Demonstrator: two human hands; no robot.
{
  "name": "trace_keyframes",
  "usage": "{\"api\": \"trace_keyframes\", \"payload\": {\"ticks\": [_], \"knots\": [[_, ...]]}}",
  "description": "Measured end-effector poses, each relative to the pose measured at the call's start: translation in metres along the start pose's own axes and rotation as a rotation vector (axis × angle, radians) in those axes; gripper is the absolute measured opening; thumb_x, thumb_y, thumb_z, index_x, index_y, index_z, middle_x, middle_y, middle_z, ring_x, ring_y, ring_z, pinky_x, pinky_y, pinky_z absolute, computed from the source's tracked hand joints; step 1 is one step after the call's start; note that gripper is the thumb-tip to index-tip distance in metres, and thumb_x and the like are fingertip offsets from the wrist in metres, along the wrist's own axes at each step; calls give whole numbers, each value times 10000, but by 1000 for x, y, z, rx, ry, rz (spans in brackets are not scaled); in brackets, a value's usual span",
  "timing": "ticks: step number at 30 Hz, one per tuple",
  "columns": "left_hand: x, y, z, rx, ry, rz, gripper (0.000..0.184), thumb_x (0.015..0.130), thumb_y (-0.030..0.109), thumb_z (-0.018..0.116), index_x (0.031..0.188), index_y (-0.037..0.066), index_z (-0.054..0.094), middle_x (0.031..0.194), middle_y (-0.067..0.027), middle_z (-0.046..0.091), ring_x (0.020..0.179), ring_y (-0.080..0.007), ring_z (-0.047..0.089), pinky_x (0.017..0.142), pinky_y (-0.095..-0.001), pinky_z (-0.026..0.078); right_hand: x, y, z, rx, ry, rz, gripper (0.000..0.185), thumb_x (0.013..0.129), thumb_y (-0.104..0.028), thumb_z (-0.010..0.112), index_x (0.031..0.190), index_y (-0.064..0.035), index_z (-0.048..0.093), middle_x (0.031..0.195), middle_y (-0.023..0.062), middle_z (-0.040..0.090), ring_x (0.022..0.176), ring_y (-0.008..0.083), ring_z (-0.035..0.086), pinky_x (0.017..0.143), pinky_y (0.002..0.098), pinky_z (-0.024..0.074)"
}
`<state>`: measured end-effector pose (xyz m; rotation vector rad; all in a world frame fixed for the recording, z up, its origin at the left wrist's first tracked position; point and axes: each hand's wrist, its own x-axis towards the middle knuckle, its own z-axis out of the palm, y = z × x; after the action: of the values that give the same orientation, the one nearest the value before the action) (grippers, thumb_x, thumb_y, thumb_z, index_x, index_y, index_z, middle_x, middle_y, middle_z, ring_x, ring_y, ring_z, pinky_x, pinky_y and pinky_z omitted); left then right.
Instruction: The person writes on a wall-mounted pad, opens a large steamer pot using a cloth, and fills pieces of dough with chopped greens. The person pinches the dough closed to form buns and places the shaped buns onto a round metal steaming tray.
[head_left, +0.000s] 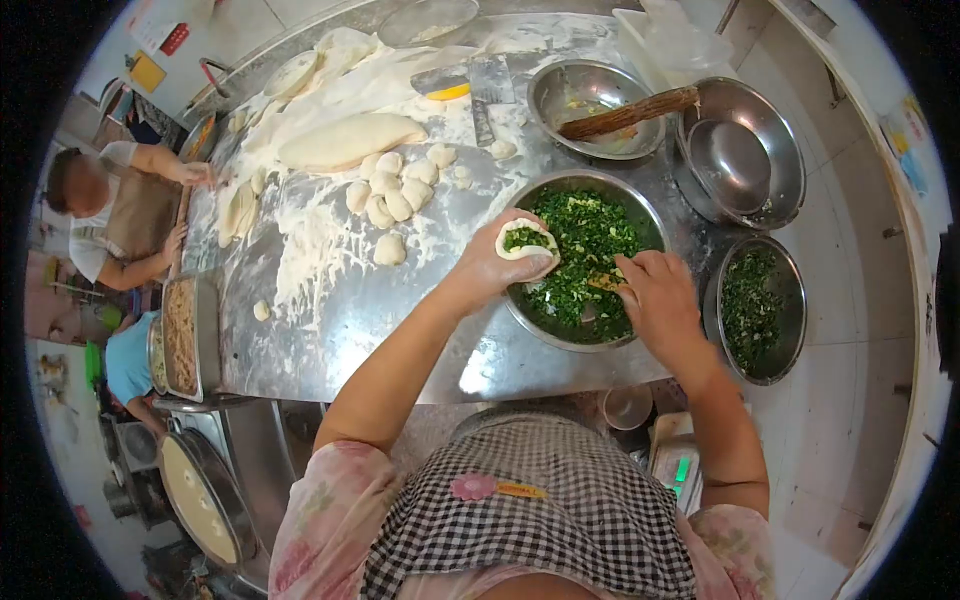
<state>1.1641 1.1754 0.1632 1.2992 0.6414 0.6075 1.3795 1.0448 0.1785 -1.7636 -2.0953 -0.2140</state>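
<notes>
My left hand [508, 262] is cupped around a dough wrapper [551, 243] with chopped green filling [524, 238] in its middle. It hovers at the left rim of a steel bowl [520, 310] full of chopped greens [585, 230]. Over the right side of that bowl, my right hand [655, 300] is closed on a thin, tan-yellow filling stick [603, 283]; its end touches the greens and most of it is hidden by my fingers. Small dough balls [398, 205] lie in a cluster left of my left hand, with one dough ball [389, 250] apart.
A long dough roll [350, 142] and a yellow-edged scraper [445, 84] lie on the floured steel table [450, 350]. Behind stands a bowl [560, 75] with a rough wooden stick [625, 112]. Another bowl of greens [750, 310] sits right. A co-worker [125, 215] stands at the left end.
</notes>
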Motion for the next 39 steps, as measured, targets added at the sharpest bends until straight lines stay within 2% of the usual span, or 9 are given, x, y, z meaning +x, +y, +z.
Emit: {"api": "trace_keyframes", "payload": {"ticks": [4,7,14,19,23,25,29,35,39], "knots": [[-15,2,15,-139,52,95,407,744,163,727,1076,61,516,980,-44,590,908,-112,557,800,-260,464,14,-44,23,1243,-118,669,292,829,-69,604,1112,1,597,835,60,565,654,128,528,541,245,417],[-32,5,16,-153,93,96,392,755,172,724,1075,68,523,989,-34,586,899,-105,549,797,-258,453,28,-77,20,1289,42,638,249,854,-68,576,1076,46,581,817,26,545,620,80,492,537,210,403],[-79,13,-25,44,137,322,362,763,199,724,1060,54,577,1123,-94,527,994,-150,518,865,-306,428,68,-126,6,1478,-162,702,188,839,-14,548,1023,23,560,825,47,573,632,86,507,541,210,408],[-122,19,-58,-55,189,111,622,736,216,740,1292,94,489,1226,-94,493,1097,-212,500,923,-298,396,77,-163,18,1086,-338,300,247,800,47,538,1046,17,536,923,14,560,811,61,518,727,207,433],[-155,29,-83,138,162,280,807,689,191,765,1381,106,358,1231,-115,520,1107,-189,517,929,-301,408,100,-193,10,1207,-453,252,222,790,39,556,1009,8,539,893,7,548,791,64,512,709,210,431],[-169,37,-88,163,224,290,773,686,164,759,1361,99,388,1182,-115,547,1083,-209,534,921,-312,417,110,-214,10,1351,-471,241,197,786,40,557,978,2,549,865,11,547,783,64,511,699,215,431],[-185,33,-97,310,309,245,631,679,111,741,1263,79,505,1081,-121,585,1036,-242,552,895,-328,432,114,-249,2,866,-400,66,153,781,38,550,925,-2,582,828,54,569,727,106,537,640,238,431],[-199,8,-108,381,517,473,369,665,90,728,1020,59,633,1048,-128,587,1003,-275,550,863,-341,440,103,-263,18,481,-123,-520,134,786,-25,575,915,-37,610,855,102,579,777,202,548,646,290,436],[-207,-20,-112,629,592,404,262,691,168,721,912,52,637,943,-154,592,928,-315,560,830,-367,441,95,-276,28,518,-213,-391,152,778,-26,557,913,-48,623,898,105,563,815,223,536,700,305,439]]}}
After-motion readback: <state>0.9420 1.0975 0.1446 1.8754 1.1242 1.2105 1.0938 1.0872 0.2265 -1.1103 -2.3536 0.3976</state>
